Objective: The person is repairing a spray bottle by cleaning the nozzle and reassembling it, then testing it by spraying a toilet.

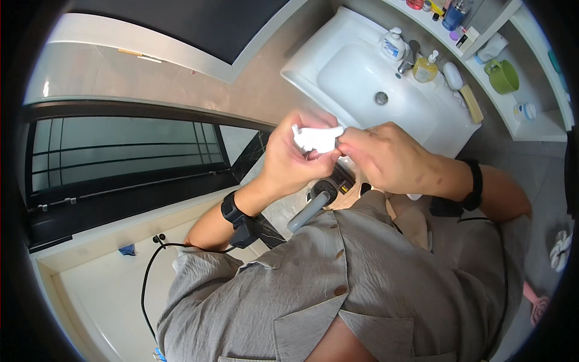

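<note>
White plastic-looking piece, held up before the washbasin with the left hand wrapped around it and the right hand pinching at its right end, looks light, fairly stiff and perhaps slippery if wet, its outer edges seeming the safest hold.

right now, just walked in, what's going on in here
A person beside a white washbasin is handling a small white object with both bare hands. The left hand holds it, and the right hand has thumb and fingers closed at its right end. What the object is, I can't tell. A white pump bottle and a yellow one stand on either side of the tap, untouched.
</note>
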`<state>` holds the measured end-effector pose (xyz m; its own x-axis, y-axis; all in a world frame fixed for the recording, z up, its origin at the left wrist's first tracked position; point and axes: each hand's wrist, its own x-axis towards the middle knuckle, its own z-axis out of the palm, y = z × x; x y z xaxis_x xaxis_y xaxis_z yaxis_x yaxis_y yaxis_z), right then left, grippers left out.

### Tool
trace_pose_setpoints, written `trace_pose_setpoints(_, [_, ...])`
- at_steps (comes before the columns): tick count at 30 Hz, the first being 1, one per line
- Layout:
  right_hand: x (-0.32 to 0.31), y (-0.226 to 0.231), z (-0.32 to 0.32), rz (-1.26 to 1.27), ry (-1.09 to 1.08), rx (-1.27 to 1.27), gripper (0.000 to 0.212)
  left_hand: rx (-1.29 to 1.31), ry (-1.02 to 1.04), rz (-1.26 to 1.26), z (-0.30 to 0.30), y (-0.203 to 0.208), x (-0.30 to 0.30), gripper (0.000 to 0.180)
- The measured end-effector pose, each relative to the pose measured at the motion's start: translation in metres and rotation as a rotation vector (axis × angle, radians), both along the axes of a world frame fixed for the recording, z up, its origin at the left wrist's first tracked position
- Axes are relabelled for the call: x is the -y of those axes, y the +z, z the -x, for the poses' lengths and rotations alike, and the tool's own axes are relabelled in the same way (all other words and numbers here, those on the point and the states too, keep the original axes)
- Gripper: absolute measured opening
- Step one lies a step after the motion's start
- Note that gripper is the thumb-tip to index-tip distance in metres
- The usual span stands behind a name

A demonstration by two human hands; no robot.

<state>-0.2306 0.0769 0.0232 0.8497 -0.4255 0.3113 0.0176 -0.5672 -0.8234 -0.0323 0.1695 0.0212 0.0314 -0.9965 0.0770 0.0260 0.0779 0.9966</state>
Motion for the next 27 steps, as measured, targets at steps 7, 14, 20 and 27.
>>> trace_pose_setpoints(7, [0.003,0.003,-0.002,-0.603,0.024,-0.090,0.019,0.064,0.020,-0.031,-0.021,0.006,0.012,0.032])
trace_pose_setpoints(14, [0.007,0.017,-0.007,-0.573,0.135,-0.346,0.017,0.131,-0.039,0.047,-0.024,0.003,-0.001,0.034])
trace_pose_setpoints(20, [-0.007,-0.005,-0.013,-0.107,0.037,-0.229,0.015,0.153,0.029,0.095,-0.025,-0.011,-0.015,0.038])
trace_pose_setpoints(27, [-0.011,0.000,-0.028,-0.481,0.203,-0.368,0.022,0.149,0.085,-0.001,-0.038,-0.014,-0.041,0.042])
